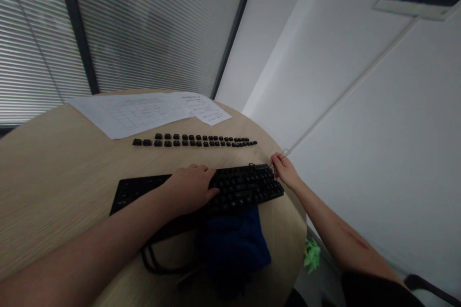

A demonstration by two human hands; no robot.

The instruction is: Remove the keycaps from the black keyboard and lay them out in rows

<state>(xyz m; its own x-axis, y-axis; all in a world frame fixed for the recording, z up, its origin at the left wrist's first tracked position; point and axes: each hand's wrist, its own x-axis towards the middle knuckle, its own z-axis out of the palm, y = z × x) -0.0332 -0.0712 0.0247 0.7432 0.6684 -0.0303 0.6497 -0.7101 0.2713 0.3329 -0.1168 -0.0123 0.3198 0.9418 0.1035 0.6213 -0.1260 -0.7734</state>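
Observation:
A black keyboard [242, 187] lies on the table, its left part bare of several keycaps or too dark to make out. My left hand [190, 187] lies across its middle, fingers stretched out over the keys and thumb apart. At the keyboard's far right end my right hand [284, 171] is closed in a pinch. A thin wire tool [286, 151], looking like a keycap puller, pokes out past those fingers; its other end is hard to see. Behind the keyboard, loose black keycaps [176, 143] stand in two long rows.
Printed paper sheets [144, 111] lie at the back of the round wooden table [65, 163]. A blue cloth [236, 240] sits in front of the keyboard, beside a black cable [153, 264]. The white wall [360, 144] is close on the right. Something green [311, 254] is below the table edge.

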